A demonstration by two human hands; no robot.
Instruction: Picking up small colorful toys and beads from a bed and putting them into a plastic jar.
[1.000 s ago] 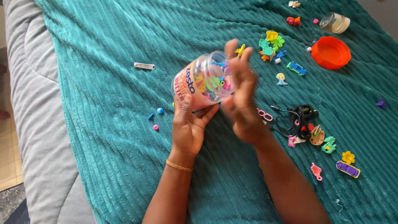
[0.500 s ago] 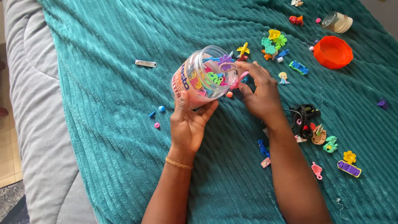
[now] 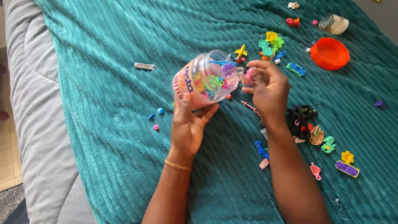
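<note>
cupping the clear plastic jar from below, your left hand tilts its mouth toward your right hand, whose fingertips pinch a small pink clip at the rim. keep the mouth steady, feed the clip well inside before letting go. counted on the teal blanket: one orange lid, one small glass jar, three loose beads.

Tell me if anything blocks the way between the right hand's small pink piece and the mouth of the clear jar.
Nothing visible does. The left hand holds the clear jar tilted, mouth toward the right hand. The pink piece sits just beside the open mouth; the orange lid lies far off.
</note>
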